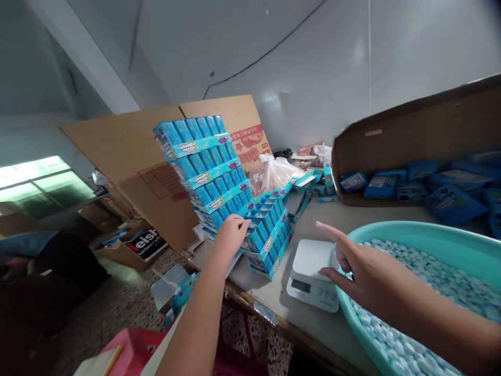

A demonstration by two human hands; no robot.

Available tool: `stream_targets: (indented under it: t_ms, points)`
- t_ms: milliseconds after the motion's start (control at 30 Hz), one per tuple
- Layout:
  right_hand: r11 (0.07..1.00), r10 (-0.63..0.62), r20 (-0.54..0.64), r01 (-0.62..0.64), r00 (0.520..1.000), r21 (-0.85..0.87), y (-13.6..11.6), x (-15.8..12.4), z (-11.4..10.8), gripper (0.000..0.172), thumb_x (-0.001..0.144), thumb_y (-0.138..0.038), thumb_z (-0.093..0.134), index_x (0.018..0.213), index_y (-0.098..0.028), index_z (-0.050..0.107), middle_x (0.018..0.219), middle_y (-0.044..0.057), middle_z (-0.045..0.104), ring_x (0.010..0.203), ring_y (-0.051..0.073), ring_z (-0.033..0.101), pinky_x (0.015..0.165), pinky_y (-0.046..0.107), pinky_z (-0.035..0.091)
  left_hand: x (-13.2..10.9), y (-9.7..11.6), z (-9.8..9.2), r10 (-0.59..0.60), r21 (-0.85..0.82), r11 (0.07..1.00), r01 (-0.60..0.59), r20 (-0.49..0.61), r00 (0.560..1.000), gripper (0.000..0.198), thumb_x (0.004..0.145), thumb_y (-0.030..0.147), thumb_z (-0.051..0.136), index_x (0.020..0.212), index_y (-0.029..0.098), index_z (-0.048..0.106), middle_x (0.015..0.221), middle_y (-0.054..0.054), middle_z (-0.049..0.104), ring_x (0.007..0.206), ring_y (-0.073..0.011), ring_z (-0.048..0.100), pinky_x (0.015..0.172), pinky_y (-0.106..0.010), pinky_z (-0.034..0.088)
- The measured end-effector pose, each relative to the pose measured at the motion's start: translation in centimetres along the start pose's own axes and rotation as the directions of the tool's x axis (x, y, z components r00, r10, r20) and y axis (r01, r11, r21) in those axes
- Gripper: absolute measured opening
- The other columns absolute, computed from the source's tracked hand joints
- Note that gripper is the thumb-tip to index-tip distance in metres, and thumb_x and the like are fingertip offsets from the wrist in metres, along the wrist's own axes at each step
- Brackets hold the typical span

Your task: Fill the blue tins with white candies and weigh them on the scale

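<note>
My left hand (232, 231) is closed at the near edge of the lower stack of blue candy boxes (270, 222). Its fingertips are curled inward, and whatever they pinch is hidden. Beside it rises a taller leaning stack of display trays of blue boxes (209, 172), printed "Caramelo Macizo". My right hand (348, 258) hovers over the rim of a turquoise basin (415, 228), index finger stretched out and thumb apart, with nothing in it. Light blue wrapped candies (410, 342) fill the basin. A white digital scale (313, 271) lies on the table between both hands.
An open carton (415, 122) with loose blue packs stands at the back right. Behind the stacks are a large cardboard sheet (144, 162) and a clear plastic bag (276, 175). A red stool (135, 350) is below the table edge. A person (50, 261) bends at far left.
</note>
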State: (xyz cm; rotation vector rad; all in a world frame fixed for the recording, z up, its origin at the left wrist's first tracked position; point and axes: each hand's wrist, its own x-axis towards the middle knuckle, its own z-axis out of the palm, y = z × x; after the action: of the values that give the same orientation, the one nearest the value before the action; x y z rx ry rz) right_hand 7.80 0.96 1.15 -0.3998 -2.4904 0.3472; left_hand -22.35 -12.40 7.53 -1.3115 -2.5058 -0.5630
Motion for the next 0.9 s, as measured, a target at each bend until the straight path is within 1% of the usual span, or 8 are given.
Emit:
stream_targets:
  t_ms: [167,333,500,633,733,800,867,900]
  points:
    - [1.000,0.013,0.008,-0.012,1.000,-0.014,-0.2,-0.1,0.0,0.071,0.095,-0.027,0.058,0.158,-0.023,0.026,0.064,-0.007,0.054,0.049,0.014,0.051,0.050,0.023,0.025,-1.0,0.2,0.3,0.061,0.091,0.994,-0.064,0.034,0.998,0.042,0.098,0.039,0.040,0.090,0.019,0.077,0.120,-0.012,0.071,0.116,-0.0334,0.057,0.113,-0.050,0.036]
    - [1.000,0.009,0.011,-0.009,1.000,-0.005,0.0,-0.1,-0.3,0.068,0.095,-0.027,0.057,0.156,-0.023,0.028,0.061,-0.008,0.052,0.047,0.013,0.049,0.049,0.023,0.024,-1.8,-0.1,0.3,-0.007,0.087,0.996,0.004,0.041,0.999,0.042,0.101,0.039,0.037,0.103,0.023,0.076,0.124,-0.008,0.073,0.122,-0.0326,0.058,0.122,-0.060,0.017]
    - [0.997,0.050,0.068,-0.054,0.996,0.053,-0.2,0.0,-0.6,0.066,0.095,-0.029,0.058,0.155,-0.025,0.033,0.061,-0.007,0.050,0.049,0.013,0.047,0.049,0.024,0.023,-1.6,-1.6,1.8,-0.006,-0.040,0.999,0.007,0.016,1.000,0.042,0.101,0.036,0.036,0.114,0.019,0.072,0.131,-0.008,0.070,0.126,-0.0244,0.060,0.114,-0.037,0.042]
    - [0.961,0.150,0.129,-0.175,0.980,0.214,-0.6,0.0,0.2,0.063,0.093,-0.033,0.058,0.152,-0.026,0.039,0.063,-0.006,0.051,0.054,0.014,0.049,0.052,0.025,0.028,-2.5,-0.5,2.6,-0.025,-0.085,0.996,0.011,-0.166,0.986,0.042,0.101,0.032,0.034,0.109,0.015,0.072,0.123,-0.013,0.073,0.122,-0.0273,0.063,0.112,-0.043,0.044]
    - [0.775,0.324,0.174,-0.366,0.930,0.515,-1.1,0.2,1.0,0.058,0.093,-0.050,0.057,0.143,-0.022,0.049,0.062,-0.006,0.050,0.055,0.015,0.048,0.051,0.026,0.034,-5.6,3.0,3.0,-0.021,-0.113,0.993,-0.029,-0.421,0.907,0.031,0.099,0.033,0.044,0.105,0.017,0.070,0.117,-0.013,0.073,0.120,-0.0283,0.063,0.113,-0.049,0.041]
    - [0.510,0.478,0.263,-0.509,0.838,0.693,-1.4,0.4,1.2,0.064,0.091,-0.065,0.054,0.137,-0.021,0.055,0.059,-0.005,0.049,0.050,0.016,0.046,0.045,0.026,0.034,-8.3,6.5,4.0,0.113,-0.275,0.902,-0.334,-0.594,0.796,0.021,0.100,0.028,0.048,0.096,0.020,0.067,0.095,-0.007,0.075,0.095,-0.0193,0.069,0.094,-0.036,0.053]
    - [0.295,0.562,0.355,-0.582,0.747,0.757,-1.7,0.5,1.2,0.071,0.086,-0.075,0.053,0.134,-0.023,0.060,0.061,-0.001,0.056,0.047,0.018,0.049,0.039,0.027,0.035,-10.5,10.1,5.4,0.350,-0.329,0.728,-0.602,-0.577,0.738,0.017,0.099,0.032,0.052,0.097,0.021,0.064,0.087,-0.004,0.073,0.084,-0.0159,0.069,0.079,-0.029,0.055]
    - [0.222,0.584,0.391,-0.603,0.711,0.766,-1.8,0.5,1.1,0.074,0.083,-0.078,0.054,0.131,-0.023,0.062,0.065,0.002,0.062,0.049,0.020,0.055,0.039,0.029,0.040,-11.2,11.7,6.1,0.544,-0.256,0.640,-0.724,-0.514,0.663,0.018,0.098,0.036,0.055,0.102,0.021,0.064,0.087,-0.003,0.073,0.085,-0.0164,0.070,0.079,-0.030,0.055]
